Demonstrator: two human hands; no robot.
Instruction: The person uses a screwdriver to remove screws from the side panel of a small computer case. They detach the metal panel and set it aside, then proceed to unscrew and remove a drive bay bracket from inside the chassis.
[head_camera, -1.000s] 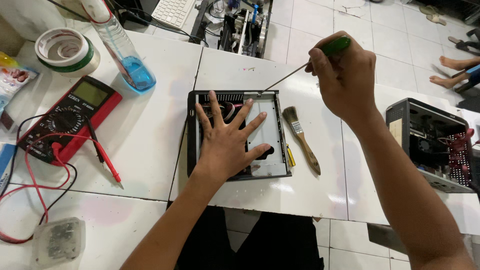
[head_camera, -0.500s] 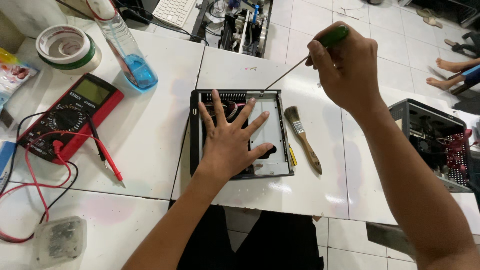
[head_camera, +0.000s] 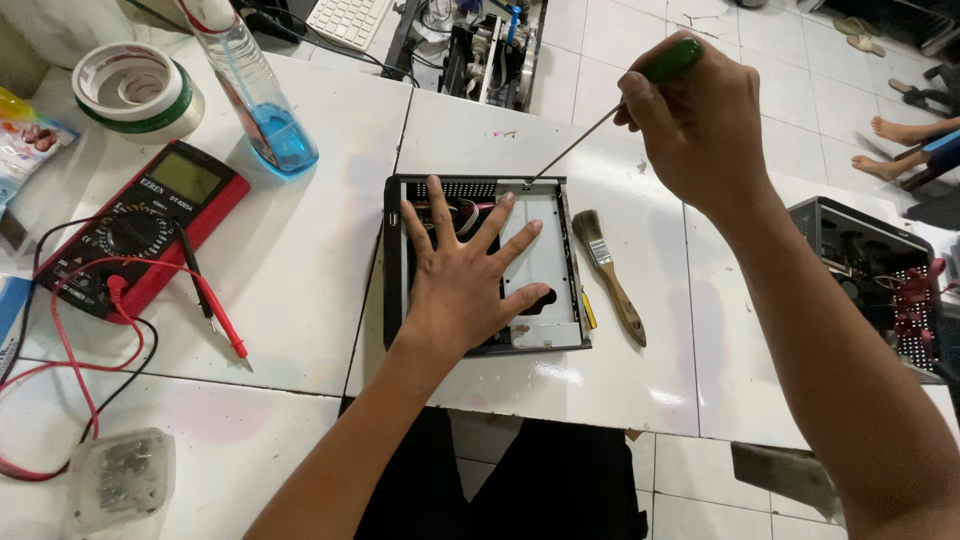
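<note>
Left hand (head_camera: 462, 290) lay spread flat on case (head_camera: 395, 270) at table (head_camera: 640, 380) centre. Right hand (head_camera: 700, 125) gripped screwdriver (head_camera: 600, 120), tip at case's 12 o'clock edge. The steep slant risked slipping off the screw.

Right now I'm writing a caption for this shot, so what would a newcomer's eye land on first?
First, the left hand spread flat on the open metal case at the table's middle, while the right hand holds a green-handled screwdriver with its tip at the case's far edge. Next, the red multimeter with its red and black leads at left, then the small paintbrush lying just right of the case.
</note>
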